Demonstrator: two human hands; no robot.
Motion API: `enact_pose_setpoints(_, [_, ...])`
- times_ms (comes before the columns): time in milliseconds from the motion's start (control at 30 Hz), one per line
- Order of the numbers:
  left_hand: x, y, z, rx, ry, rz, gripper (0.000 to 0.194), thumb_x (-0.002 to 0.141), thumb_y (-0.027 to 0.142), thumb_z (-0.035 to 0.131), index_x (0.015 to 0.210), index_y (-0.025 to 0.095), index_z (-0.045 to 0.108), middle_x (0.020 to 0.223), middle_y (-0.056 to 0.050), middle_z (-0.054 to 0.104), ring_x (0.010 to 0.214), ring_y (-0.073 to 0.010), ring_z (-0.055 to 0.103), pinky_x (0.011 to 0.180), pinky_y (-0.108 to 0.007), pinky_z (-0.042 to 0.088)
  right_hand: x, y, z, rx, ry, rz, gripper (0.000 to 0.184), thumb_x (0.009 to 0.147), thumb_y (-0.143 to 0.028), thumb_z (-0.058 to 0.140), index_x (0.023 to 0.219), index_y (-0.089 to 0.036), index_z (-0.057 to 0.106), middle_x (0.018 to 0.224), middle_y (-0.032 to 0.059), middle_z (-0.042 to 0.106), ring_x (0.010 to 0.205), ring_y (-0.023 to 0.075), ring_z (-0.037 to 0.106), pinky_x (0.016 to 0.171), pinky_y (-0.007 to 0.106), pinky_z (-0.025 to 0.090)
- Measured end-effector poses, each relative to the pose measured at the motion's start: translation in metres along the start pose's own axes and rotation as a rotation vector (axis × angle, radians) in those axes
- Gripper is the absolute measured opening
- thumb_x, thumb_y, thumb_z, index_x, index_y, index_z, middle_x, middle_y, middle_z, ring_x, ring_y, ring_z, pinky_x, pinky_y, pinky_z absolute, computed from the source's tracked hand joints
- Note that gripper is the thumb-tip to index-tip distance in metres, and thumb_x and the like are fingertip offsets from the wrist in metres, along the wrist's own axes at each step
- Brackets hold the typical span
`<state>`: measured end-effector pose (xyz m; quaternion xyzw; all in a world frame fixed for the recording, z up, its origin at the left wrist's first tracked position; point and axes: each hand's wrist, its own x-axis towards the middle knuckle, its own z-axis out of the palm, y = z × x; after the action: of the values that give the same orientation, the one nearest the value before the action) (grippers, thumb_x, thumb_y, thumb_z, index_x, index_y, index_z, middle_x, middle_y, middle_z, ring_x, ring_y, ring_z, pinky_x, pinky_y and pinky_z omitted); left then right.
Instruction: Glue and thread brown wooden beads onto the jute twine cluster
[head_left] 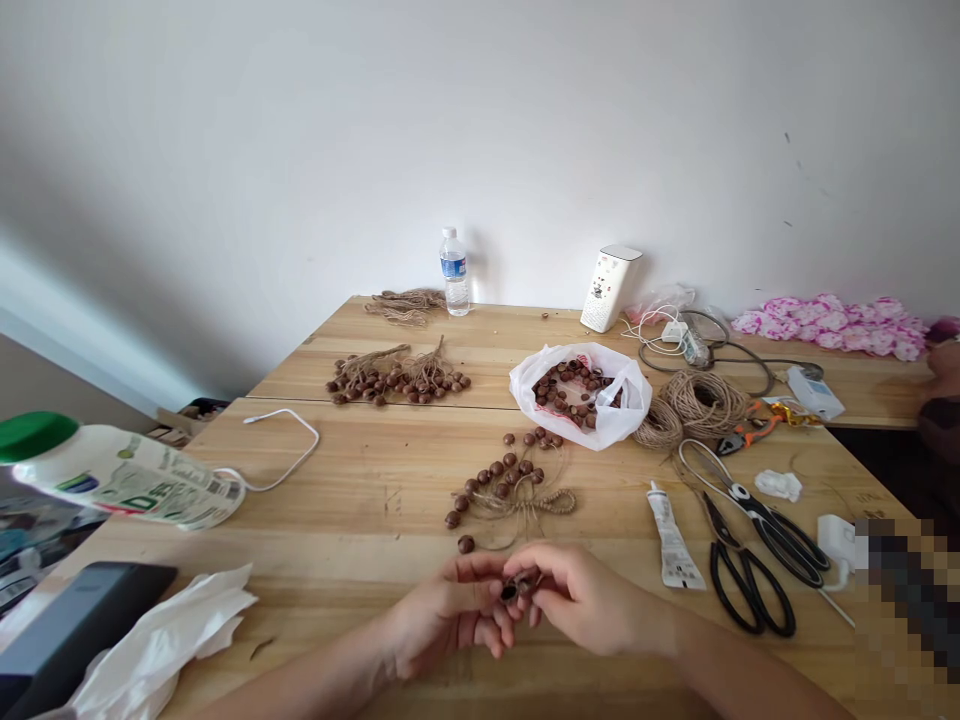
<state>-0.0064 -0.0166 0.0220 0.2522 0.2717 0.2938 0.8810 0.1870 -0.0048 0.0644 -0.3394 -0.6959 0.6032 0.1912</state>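
A hollow brown nutshell [511, 593], its dark opening facing me, is pinched between the fingers of my left hand [446, 612] and my right hand [592, 600]. Both hands are closed around it, low over the near part of the table. Just beyond my fingers lies a bundle of brown twine [551, 502] with round brown nutshells [510, 478] tied to its strands. One loose-looking round nutshell [466, 544] sits nearest my left hand. Behind these, a white plastic bag [626, 420] stands open with many shell pieces inside.
Finished-looking twine bunches with nutshells [382, 380] lie farther back. To the right are twine rolls [705, 400], pliers [750, 432], black-handled scissors [742, 580] and a glue tube [673, 540]. A green-capped bottle [142, 475] and crumpled tissue [180, 630] are left; a water bottle [454, 275] stands behind.
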Motion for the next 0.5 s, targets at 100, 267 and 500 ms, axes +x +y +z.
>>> enact_pose_setpoints(100, [-0.0001,-0.0005,-0.0004,-0.009,0.005,0.002,0.021,0.079,0.018,0.064,0.098,0.01,0.066,0.076,-0.01,0.067,0.06,-0.0149,0.066,0.053,-0.022,0.051,0.0021,-0.0018,-0.0009,0.015,0.041,-0.049,0.029,0.077,-0.003,0.048,0.098,-0.017,0.062,0.104,0.0067,0.058,0.083,0.0135,0.061,0.072,0.025,0.052])
enact_pose_setpoints(267, [-0.0006,-0.0003,0.0008,-0.001,0.029,0.041,0.026,0.075,0.018,0.069,0.101,0.012,0.067,0.074,-0.008,0.066,0.062,-0.0153,0.066,0.057,-0.024,0.052,0.0014,-0.0072,-0.0027,-0.177,0.095,-0.098,0.026,0.078,-0.01,0.058,0.101,-0.017,0.066,0.102,0.0077,0.058,0.092,0.0172,0.059,0.079,0.029,0.049])
enact_pose_setpoints(500, [-0.0021,0.0001,0.0009,0.036,0.043,0.108,0.019,0.076,0.022,0.07,0.091,0.01,0.07,0.079,-0.009,0.067,0.064,-0.0161,0.066,0.057,-0.026,0.051,0.0033,-0.0044,-0.0032,-0.101,0.159,-0.148,0.032,0.078,-0.006,0.055,0.105,-0.019,0.065,0.101,0.0069,0.058,0.08,0.0138,0.06,0.071,0.026,0.051])
